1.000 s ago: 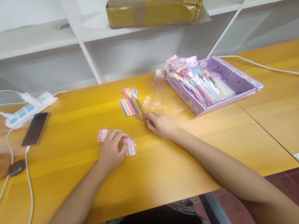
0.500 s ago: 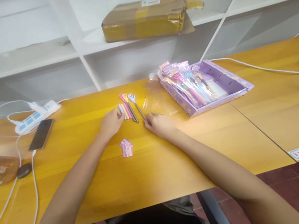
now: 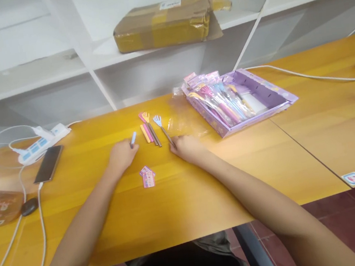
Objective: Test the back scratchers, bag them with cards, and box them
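Observation:
My left hand is closed on a light blue handle tube, whose upper end sticks out above the fingers. In my right hand is the dark metal shaft of a back scratcher with a blue claw head; the claw points away from me. Between the hands lie a yellow tube, a pink tube, and two back scratchers with dark shafts, one with a yellow claw and one with a pink claw. Small printed cards overlap on the table nearer me.
A purple display box holds several bagged back scratchers at the right. Clear plastic wrapping lies beside it. On the left are a power strip, a phone and cables. A taped carton sits on the shelf.
My left hand has taken the light blue tube from beside the yellow and pink tubes and moved left and toward me. My right hand keeps its hold on the blue back scratcher.

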A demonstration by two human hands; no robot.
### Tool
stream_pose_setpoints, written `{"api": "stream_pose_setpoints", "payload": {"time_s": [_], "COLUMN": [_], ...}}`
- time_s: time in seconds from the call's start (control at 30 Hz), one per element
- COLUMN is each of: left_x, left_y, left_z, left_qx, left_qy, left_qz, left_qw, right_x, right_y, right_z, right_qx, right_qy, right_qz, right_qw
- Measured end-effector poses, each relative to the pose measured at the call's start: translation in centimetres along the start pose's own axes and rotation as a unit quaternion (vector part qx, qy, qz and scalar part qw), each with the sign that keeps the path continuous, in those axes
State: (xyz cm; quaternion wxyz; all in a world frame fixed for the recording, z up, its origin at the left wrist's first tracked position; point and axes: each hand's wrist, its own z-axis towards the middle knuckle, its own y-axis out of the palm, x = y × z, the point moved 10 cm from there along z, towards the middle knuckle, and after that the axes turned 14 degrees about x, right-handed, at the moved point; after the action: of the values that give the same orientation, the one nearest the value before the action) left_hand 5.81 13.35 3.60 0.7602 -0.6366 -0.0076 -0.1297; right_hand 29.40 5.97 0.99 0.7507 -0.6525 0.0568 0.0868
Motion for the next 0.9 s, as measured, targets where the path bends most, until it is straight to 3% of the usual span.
{"api": "stream_pose_setpoints", "payload": {"time_s": [0.1,0.2,0.33,0.4,0.43,0.5,0.53,0.57,0.73,0.9], "left_x": [-0.4,-0.3,-0.5,0.2,0.6,1.2,1.3,1.3,1.3,1.3], "left_y": [-0.5,-1.9,-2.8,-2.4,-2.0,-1.0,-0.5,-0.1,0.9,1.2], "left_z": [-4.0,-7.9,-10.7,-11.2,-11.4,-11.8,-12.0,-12.1,-12.5,-12.4], "left_qx": [-0.010,0.046,0.069,0.038,0.017,-0.028,-0.047,-0.063,-0.106,-0.122], "left_qy": [0.020,0.046,0.052,0.091,0.112,0.143,0.150,0.151,0.135,0.104], "left_qz": [-0.024,-0.117,-0.228,-0.253,-0.262,-0.278,-0.287,-0.297,-0.330,-0.348], "left_qw": [0.999,0.991,0.970,0.962,0.959,0.950,0.945,0.941,0.928,0.924], "right_x": [0.1,0.2,-0.4,-1.1,-1.5,-2.7,-3.2,-3.6,-4.4,-4.5], "right_y": [0.2,0.2,-0.2,-0.2,0.1,1.1,1.6,2.0,2.5,2.6], "right_z": [-0.1,-0.3,-0.5,-0.8,-1.1,-1.7,-2.1,-2.4,-3.2,-3.5], "right_qx": [-0.003,0.005,0.030,0.026,0.008,-0.052,-0.080,-0.101,-0.131,-0.145], "right_qy": [-0.018,-0.027,-0.035,-0.023,-0.008,0.031,0.050,0.063,0.073,0.059], "right_qz": [0.032,0.086,0.181,0.314,0.407,0.582,0.638,0.666,0.707,0.702], "right_qw": [0.999,0.996,0.982,0.949,0.913,0.811,0.764,0.736,0.691,0.694]}}
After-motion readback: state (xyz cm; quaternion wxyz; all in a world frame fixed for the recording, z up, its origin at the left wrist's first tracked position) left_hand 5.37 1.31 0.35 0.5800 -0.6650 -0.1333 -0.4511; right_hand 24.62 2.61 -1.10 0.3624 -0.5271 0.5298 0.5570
